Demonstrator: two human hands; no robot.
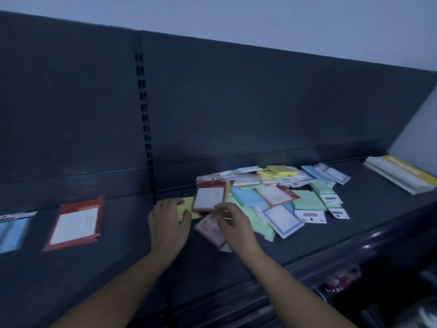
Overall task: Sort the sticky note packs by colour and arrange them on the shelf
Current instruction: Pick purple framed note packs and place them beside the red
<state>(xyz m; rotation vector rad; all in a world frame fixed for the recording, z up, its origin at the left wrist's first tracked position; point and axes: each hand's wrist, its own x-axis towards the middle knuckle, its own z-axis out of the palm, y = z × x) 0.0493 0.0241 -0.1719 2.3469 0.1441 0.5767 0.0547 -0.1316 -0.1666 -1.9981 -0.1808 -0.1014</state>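
**Item 1:** red-bordered sticky note pack [208, 197], rect., white centre panel. Loc.: mid-shelf, at the left end of the loose pile, tilted, its lower edge over a pale yellow sticky note pack [187, 205]. Grip: right hand [233, 222], fingers curled, pinches the pack at its lower right corner. Image is blurred there, so exact finger contact can't be told.

**Item 2:** the pale yellow pack, flat on the shelf. Left hand [168, 218] lies on its left part, fingers fairly straight and spread, palm down, holding nothing.

**Item 3:** pink sticky note pack [209, 229], flat, just below the red-bordered one and partly under the right hand.

**Item 4:** loose pile of mixed sticky note packs [272, 197], approx. mint green, light blue, yellow, red-framed and purple-framed, overlapping. Runs from mid-shelf toward the right end, nearer the back edge.

**Item 5:** second red-bordered pack [75, 223], flat, alone, left part of the shelf, well apart from the pile.

**Item 6:** light blue pack w/ white header card [13, 230], at the left edge of view, beside item 5.

**Carrier:** dark grey metal shelf [307, 240] w/ dark back panel [236, 102] and slotted upright [144, 119].

**Misc.:** stack of flat white and yellow booklets [399, 175], right end of the shelf.
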